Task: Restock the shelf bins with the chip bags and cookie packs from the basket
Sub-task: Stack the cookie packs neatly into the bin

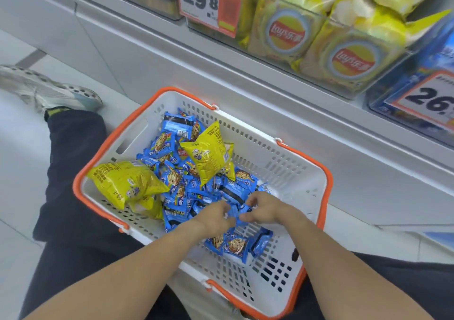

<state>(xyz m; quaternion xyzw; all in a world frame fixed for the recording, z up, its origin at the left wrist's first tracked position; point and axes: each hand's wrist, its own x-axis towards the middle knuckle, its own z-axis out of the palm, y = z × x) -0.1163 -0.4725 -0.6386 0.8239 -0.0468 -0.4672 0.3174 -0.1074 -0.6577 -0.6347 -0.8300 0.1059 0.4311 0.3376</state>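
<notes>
A white basket with an orange rim (pixel 290 169) sits on the floor below the shelf. It holds several blue cookie packs (pixel 172 179) and yellow chip bags, one (pixel 208 157) standing at the middle and another (pixel 122 184) lying at the left. Both hands are inside the basket over the pile. My left hand (pixel 216 217) and my right hand (pixel 262 207) pinch the same blue cookie pack (pixel 237 211) between their fingertips.
Above the basket, a clear shelf bin (pixel 248 39) holds yellow Lay's bags (pixel 285 32). A second bin (pixel 383 113) with blue packs stands at the right. Price tags (pixel 208 2) hang on the bin fronts. My legs and a shoe (pixel 49 91) lie at the left.
</notes>
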